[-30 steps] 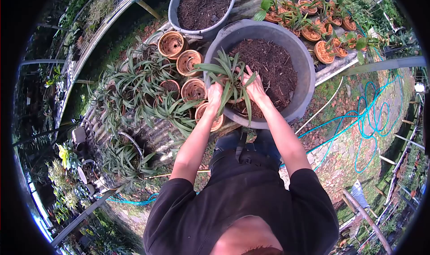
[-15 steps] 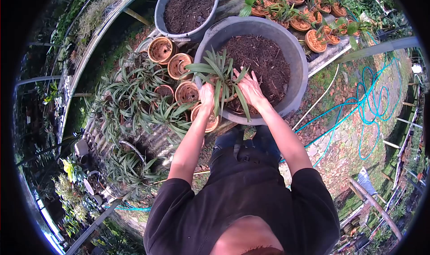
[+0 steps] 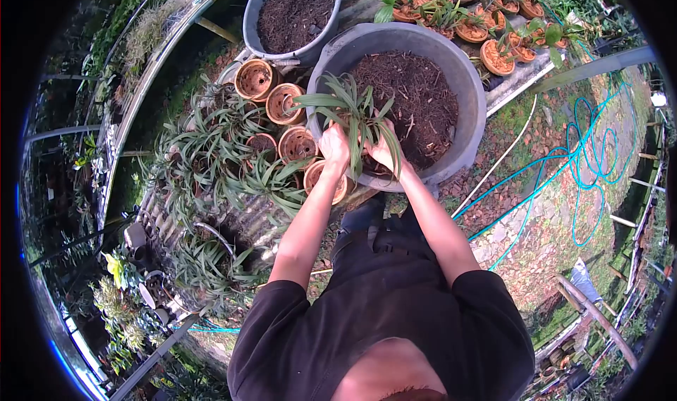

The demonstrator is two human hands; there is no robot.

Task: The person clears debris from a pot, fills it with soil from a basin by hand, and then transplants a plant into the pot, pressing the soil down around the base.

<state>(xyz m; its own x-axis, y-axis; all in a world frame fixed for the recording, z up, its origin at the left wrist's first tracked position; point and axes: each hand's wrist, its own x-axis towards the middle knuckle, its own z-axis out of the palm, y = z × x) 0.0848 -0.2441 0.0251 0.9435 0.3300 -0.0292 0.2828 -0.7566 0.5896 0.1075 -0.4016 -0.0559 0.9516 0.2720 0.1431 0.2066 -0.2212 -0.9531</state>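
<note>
A green plant with long strap-like leaves (image 3: pixel 350 106) stands over the near left side of a large grey tub (image 3: pixel 474 119) of dark soil (image 3: pixel 423 105). My left hand (image 3: pixel 335 146) is closed at the left of the plant's base, beside the tub's rim. From the right, my right hand (image 3: pixel 383 151) curls round the same base, its fingers partly under the leaves. The leaves hide the base and most fingertips. Just left of my left hand are terracotta pots, the nearest one (image 3: pixel 326 182) by my left wrist.
Another tub of soil (image 3: pixel 296 17) stands behind on the left. Many strap-leaved plants (image 3: pixel 211 147) crowd the left side. Small potted plants in orange pots (image 3: pixel 497 57) fill the back right. A teal hose (image 3: pixel 575 154) lies coiled on the ground at right.
My right hand, spread over the soil beside the plant before, has drawn in and down round its base. My left hand has shifted slightly right, and the plant's leaves have moved with the hands.
</note>
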